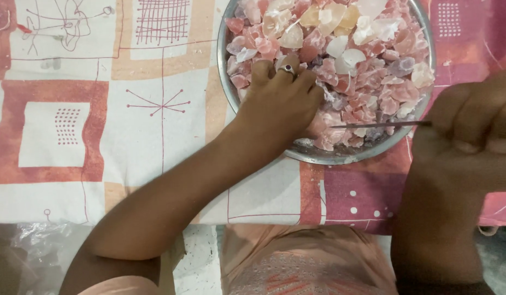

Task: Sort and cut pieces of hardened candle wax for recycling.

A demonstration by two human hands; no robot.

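Head view: the left hand (280,101), wearing a ring (287,69), lies fingers-down in the heap of pink and pale translucent chunks (368,60) filling a round steel bowl (228,82); whether it grips a piece cannot be told. The right hand (474,128) is closed around a thin knife (376,125), whose blade points at the left hand, so the fingers are best kept clear. A patterned cloth (100,125) lies underneath.

chunks (368,65) in bowl (318,154), bowl on cloth (100,136), knife (373,125) over bowl
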